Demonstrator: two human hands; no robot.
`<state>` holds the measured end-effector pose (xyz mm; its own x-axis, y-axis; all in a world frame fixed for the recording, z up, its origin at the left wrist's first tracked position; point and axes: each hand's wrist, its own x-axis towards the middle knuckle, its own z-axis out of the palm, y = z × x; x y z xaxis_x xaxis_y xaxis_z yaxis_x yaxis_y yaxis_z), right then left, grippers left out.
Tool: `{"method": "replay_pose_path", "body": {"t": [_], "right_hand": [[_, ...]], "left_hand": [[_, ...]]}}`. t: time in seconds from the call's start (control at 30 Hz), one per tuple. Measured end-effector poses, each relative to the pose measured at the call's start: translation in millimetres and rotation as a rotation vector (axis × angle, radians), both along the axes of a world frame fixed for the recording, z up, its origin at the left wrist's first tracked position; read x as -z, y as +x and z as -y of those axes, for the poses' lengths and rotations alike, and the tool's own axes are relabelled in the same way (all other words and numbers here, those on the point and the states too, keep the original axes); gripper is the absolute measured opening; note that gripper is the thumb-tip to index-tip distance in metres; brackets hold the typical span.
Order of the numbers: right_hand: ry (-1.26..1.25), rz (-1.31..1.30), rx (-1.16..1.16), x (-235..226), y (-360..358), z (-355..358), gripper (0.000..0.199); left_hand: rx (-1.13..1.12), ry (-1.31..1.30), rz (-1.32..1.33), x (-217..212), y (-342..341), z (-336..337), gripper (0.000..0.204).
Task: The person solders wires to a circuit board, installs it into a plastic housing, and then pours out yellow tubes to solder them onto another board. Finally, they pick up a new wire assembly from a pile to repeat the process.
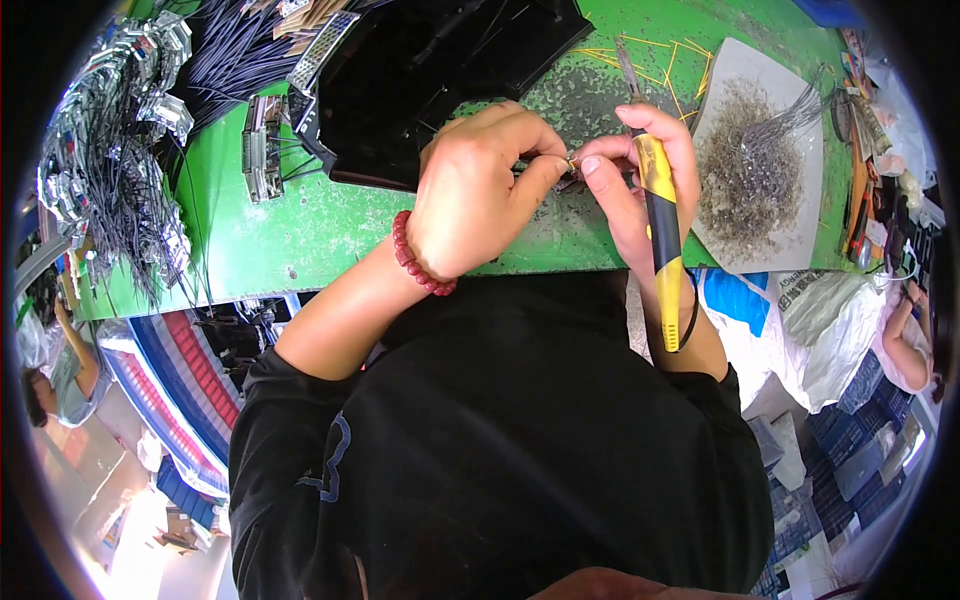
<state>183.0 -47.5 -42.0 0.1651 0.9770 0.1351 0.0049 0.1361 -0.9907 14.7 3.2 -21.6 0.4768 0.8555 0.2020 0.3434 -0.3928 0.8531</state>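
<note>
My right hand (640, 190) is closed around a yellow and black soldering iron (662, 225). Its metal tip points away from me, past the fingers. The right thumb and a finger also pinch at a tiny piece (571, 163), perhaps a wire end, too small to make out. My left hand (480, 185), with a red bead bracelet on the wrist, meets it there with thumb and fingertips pressed together. Just beyond and left of that hand lies a large glossy black housing (400, 90); the hand covers part of its near edge.
Chrome parts with black wires (115, 160) pile up at the left of the green table (225, 240). A smaller chrome part (263, 150) lies beside the housing. Thin yellow sticks (665, 65) are scattered at the back. On the right, a grey board (740, 245) bears debris and fine wires.
</note>
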Motion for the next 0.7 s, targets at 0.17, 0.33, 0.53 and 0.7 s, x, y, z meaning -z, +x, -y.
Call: {"method": "replay_pose_path", "body": {"t": [0.17,0.33,0.53,0.7], "right_hand": [[0.001,0.098,-0.050,0.3,2.0,-0.2,0.045],[0.002,0.161,-0.137,-2.1,11.3,-6.2,0.045],[0.201,0.379,-0.024,6.0,32.9,-9.2,0.041],[0.366,0.830,-0.270,-3.9,32.1,-15.4,0.043]], "left_hand": [[-0.034,0.058,-0.022,3.2,1.9,1.9,0.006],[-0.044,0.040,0.017,4.1,1.4,2.2,0.007],[-0.034,0.034,-0.083,-2.0,1.8,3.7,0.007],[-0.093,0.203,-0.147,7.9,4.9,6.3,0.008]]}}
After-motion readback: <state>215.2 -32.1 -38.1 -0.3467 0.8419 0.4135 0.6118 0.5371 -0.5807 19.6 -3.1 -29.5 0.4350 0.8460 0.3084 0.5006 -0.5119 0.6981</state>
